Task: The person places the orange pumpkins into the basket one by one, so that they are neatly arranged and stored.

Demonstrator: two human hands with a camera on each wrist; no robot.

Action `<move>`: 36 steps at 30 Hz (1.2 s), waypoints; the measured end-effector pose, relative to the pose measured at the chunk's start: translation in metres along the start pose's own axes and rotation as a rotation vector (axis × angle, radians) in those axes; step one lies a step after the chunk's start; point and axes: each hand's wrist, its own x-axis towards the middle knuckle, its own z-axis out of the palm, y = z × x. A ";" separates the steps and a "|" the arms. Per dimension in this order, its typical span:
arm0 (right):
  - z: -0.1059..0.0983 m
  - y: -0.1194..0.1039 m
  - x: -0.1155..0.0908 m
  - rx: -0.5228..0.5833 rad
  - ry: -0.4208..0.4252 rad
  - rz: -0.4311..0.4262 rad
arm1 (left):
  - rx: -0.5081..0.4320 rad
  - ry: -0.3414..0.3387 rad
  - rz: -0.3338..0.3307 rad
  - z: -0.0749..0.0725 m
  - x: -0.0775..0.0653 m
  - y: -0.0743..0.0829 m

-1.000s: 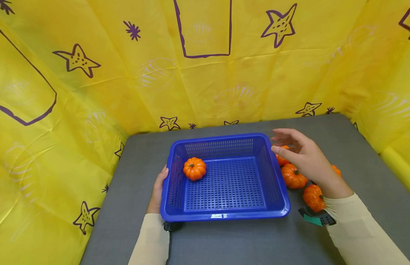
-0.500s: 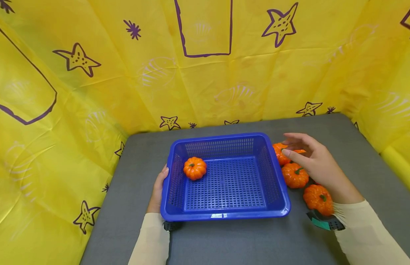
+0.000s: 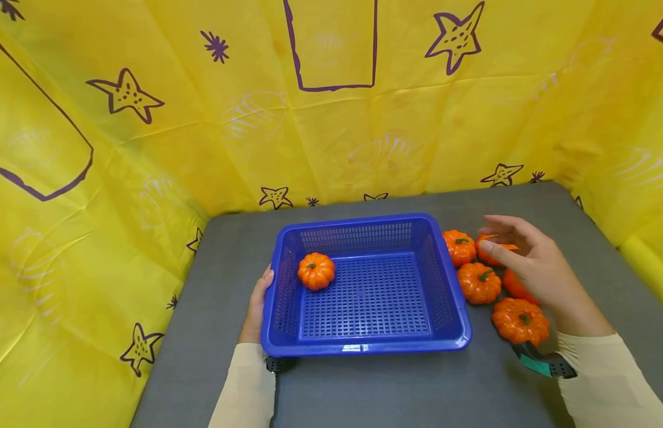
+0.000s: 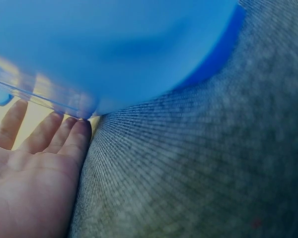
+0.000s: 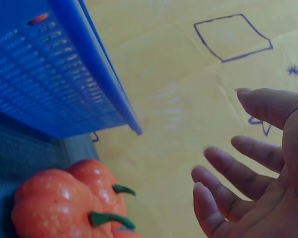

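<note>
A blue plastic basket with perforated walls stands on the grey table, holding one small orange pumpkin at its left end. At the basket's left side is my left hand, touching the outer wall and rim. Its fingers reach fairly straight to the blue plastic in the left wrist view. My right hand hovers over the pumpkins right of the basket, fingers spread and slightly bent, holding nothing. Pumpkins there include a back one, a middle one and a front one; others are partly hidden beneath the hand.
Yellow cloth with starfish drawings hangs behind and at both sides of the grey table. The pumpkins lie close together against the basket's right side. A black strap with a green patch is on the right wrist.
My right hand has moved right, away from the basket's right rim, uncovering more of the pumpkins. The left hand, basket and pumpkin inside have stayed in place.
</note>
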 end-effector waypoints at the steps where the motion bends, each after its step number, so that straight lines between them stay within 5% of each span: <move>1: -0.001 0.002 -0.001 0.001 0.005 -0.003 | 0.000 0.005 -0.001 0.000 0.000 0.000; 25: -0.039 0.040 -0.014 0.040 0.111 0.005 | -0.025 0.052 -0.044 0.001 -0.004 -0.001; 36: -0.048 0.056 -0.016 -0.054 0.163 0.055 | -0.023 0.044 -0.031 0.001 -0.002 -0.001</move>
